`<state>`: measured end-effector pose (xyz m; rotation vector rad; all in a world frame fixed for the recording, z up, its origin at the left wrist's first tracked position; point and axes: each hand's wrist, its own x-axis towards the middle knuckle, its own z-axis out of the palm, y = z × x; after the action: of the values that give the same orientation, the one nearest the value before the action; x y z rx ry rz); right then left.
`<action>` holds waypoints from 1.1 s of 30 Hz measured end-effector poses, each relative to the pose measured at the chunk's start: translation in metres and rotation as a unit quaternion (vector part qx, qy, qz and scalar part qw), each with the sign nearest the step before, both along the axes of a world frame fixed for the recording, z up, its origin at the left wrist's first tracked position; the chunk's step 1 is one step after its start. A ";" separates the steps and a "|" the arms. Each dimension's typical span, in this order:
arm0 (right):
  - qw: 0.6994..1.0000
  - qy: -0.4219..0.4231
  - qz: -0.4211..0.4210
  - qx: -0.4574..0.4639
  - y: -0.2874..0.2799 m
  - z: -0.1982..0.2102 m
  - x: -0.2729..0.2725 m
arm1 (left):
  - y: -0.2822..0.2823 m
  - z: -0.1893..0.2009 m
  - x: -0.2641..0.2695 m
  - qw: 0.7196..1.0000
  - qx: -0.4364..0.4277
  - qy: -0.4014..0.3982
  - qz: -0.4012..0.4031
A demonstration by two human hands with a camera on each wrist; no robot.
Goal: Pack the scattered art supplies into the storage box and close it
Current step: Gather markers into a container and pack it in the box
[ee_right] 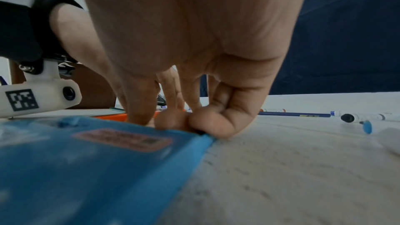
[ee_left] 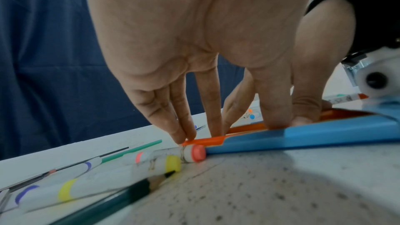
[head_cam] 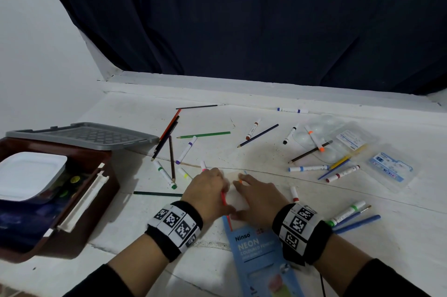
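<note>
Pencil pack: the blue pack (head_cam: 254,248) lies flat on the counter (head_cam: 266,156) right in front of the person, orange pencils (ee_left: 203,140) poking out of its open end.
Left hand: the left hand (head_cam: 205,190) sits at that opening, grip loose, straight fingertips (ee_left: 179,136) pressing on the pencils.
Right hand: the right hand (head_cam: 258,197) pins the pack's other edge, fingers curled down on it, thumb on top.
Storage box: the brown box (head_cam: 79,202) stands open at the left, grey lid (head_cam: 82,134) behind, partly filled.
Progress: early, by the look of it. Markers (head_cam: 186,149) and pencils still litter the counter, and the box is not yet closed.
</note>
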<state>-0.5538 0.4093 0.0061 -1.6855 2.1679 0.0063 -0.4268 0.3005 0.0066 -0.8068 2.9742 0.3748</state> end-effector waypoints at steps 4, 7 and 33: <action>1.000 0.006 -0.017 0.000 -0.001 -0.004 0.001 | -0.001 -0.005 0.004 1.000 0.010 0.003 -0.002; 0.999 0.011 -0.043 0.009 -0.004 -0.008 0.002 | -0.006 -0.009 0.004 0.999 0.033 0.015 -0.015; 0.990 -0.053 -0.096 -0.091 -0.009 0.002 0.010 | 0.018 0.007 0.040 0.995 0.002 -0.093 -0.021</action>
<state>-0.5434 0.3998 0.0083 -1.5240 2.2978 -0.3345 -0.3869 0.3181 0.0135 -0.7342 2.8108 0.2857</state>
